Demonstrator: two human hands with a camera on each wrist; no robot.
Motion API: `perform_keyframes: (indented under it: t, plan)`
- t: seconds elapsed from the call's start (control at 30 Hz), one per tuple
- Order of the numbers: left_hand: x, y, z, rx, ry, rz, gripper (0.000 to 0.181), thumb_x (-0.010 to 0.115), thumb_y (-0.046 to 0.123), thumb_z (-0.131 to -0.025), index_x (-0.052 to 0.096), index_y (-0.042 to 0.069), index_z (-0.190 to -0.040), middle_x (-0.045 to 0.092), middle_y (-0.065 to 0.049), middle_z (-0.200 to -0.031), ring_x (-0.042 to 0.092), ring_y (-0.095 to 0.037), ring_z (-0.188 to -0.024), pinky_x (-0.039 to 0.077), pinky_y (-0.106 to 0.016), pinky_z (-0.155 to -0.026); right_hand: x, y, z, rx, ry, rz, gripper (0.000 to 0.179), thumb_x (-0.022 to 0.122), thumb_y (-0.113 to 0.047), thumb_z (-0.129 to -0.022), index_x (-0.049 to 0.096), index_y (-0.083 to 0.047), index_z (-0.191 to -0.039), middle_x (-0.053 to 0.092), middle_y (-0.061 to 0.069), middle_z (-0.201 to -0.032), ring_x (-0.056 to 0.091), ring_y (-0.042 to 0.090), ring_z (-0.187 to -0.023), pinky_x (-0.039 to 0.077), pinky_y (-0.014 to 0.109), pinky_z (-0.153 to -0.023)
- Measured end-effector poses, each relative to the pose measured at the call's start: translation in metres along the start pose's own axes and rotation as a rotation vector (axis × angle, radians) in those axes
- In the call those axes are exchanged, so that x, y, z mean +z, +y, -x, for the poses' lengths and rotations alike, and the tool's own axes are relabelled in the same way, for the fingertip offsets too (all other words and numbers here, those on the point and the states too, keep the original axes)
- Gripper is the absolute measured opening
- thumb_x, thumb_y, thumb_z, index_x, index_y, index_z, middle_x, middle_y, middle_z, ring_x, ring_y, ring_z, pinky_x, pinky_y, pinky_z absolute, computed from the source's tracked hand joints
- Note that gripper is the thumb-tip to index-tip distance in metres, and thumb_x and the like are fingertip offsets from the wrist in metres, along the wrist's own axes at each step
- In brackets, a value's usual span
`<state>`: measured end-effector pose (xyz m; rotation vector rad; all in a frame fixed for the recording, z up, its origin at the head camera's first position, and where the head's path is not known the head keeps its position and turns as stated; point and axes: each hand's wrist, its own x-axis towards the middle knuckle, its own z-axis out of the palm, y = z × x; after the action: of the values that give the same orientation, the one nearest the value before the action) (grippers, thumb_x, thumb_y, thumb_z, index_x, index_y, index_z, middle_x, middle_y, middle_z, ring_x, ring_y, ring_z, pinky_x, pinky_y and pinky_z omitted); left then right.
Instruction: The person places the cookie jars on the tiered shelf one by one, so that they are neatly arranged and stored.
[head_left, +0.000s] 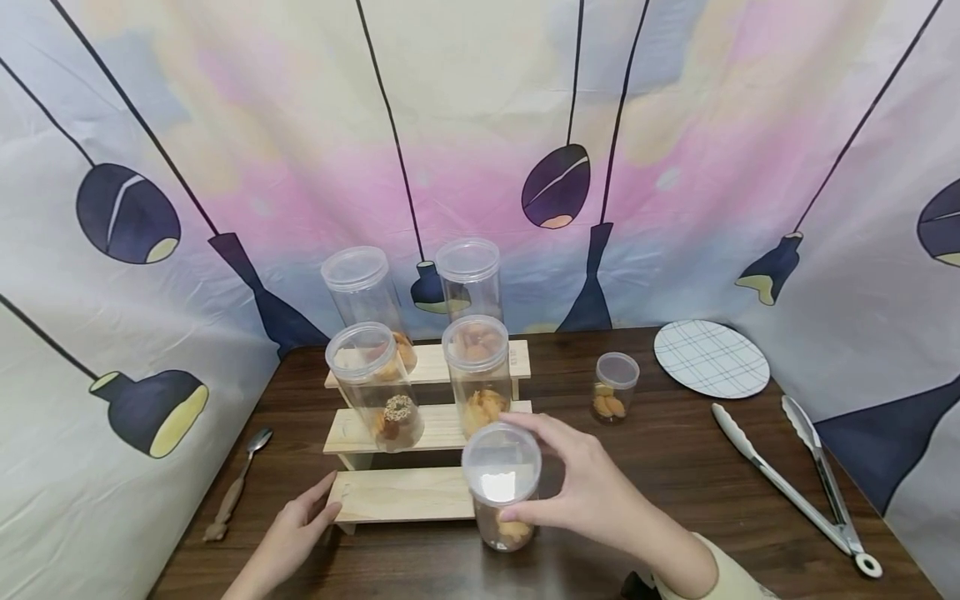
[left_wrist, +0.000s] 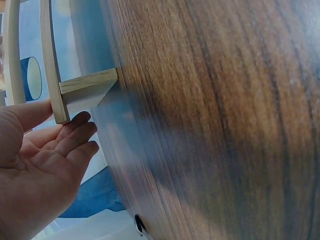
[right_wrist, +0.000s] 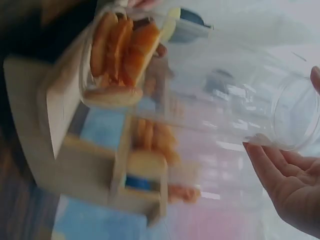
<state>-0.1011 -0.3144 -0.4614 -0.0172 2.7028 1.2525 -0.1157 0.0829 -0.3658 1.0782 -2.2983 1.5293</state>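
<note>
My right hand (head_left: pixel 581 479) grips a tall clear plastic jar (right_wrist: pixel 215 85) near its lid (head_left: pixel 501 458), thumb and fingers on opposite sides. Orange-brown pastry pieces (right_wrist: pixel 120 50) lie at its bottom. The jar is at the right end of the lowest step of a three-tier wooden stand (head_left: pixel 405 493); whether its base touches the step, I cannot tell. At that step's left end, my left hand (head_left: pixel 296 529) pinches the board's corner, thumb on top; in the left wrist view its other fingers (left_wrist: pixel 75 137) curl beneath and beyond the board end.
Two lidded jars stand on the middle step, one with a seeded pastry (head_left: pixel 397 412); two more are behind, on the top step. To the right are a small jar of nuts (head_left: pixel 615 387), a checked oval plate (head_left: pixel 711 358) and metal tongs (head_left: pixel 810 492). A spoon (head_left: pixel 238 486) lies left.
</note>
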Motion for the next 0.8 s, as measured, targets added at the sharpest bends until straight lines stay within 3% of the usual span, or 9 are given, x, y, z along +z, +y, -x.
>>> perform_keyframes:
  t: [0.27, 0.5, 0.7, 0.8]
  plan:
    - [-0.001, 0.001, 0.000, 0.006, -0.003, -0.002, 0.060, 0.052, 0.024, -0.101, 0.030, -0.012, -0.144, 0.036, -0.033, -0.142, 0.042, -0.042, -0.127, 0.045, -0.044, -0.094, 0.037, -0.007, -0.010, 0.045, -0.033, -0.113, 0.085, 0.090, -0.033, -0.066, 0.048, -0.026, -0.139, 0.057, -0.009, -0.128, 0.057, 0.015, -0.112, 0.047, 0.037, -0.094]
    - [0.000, 0.000, 0.001, 0.029, 0.009, 0.002, 0.058, 0.053, 0.021, -0.101, 0.032, -0.013, -0.143, 0.038, -0.032, -0.141, 0.044, -0.041, -0.125, 0.046, -0.042, -0.093, 0.063, -0.012, -0.023, -0.040, -0.057, -0.076, 0.084, 0.087, -0.037, -0.069, 0.046, -0.022, -0.141, 0.053, -0.009, -0.132, 0.054, 0.011, -0.114, 0.047, 0.033, -0.093]
    - [0.000, -0.001, 0.002, 0.065, 0.025, -0.011, 0.057, 0.054, 0.021, -0.101, 0.035, -0.014, -0.141, 0.040, -0.032, -0.140, 0.045, -0.040, -0.124, 0.047, -0.042, -0.093, 0.081, -0.012, -0.038, -0.036, -0.067, -0.071, 0.087, 0.087, -0.043, -0.068, 0.042, -0.034, -0.142, 0.051, -0.018, -0.131, 0.050, 0.006, -0.117, 0.045, 0.032, -0.094]
    - [0.000, -0.001, 0.002, 0.064, 0.037, -0.022, 0.056, 0.054, 0.022, -0.101, 0.036, -0.013, -0.141, 0.041, -0.029, -0.140, 0.044, -0.039, -0.126, 0.046, -0.041, -0.094, 0.091, -0.011, -0.047, -0.055, -0.048, -0.071, 0.087, 0.087, -0.041, -0.068, 0.042, -0.033, -0.142, 0.051, -0.017, -0.131, 0.049, 0.005, -0.117, 0.045, 0.031, -0.094]
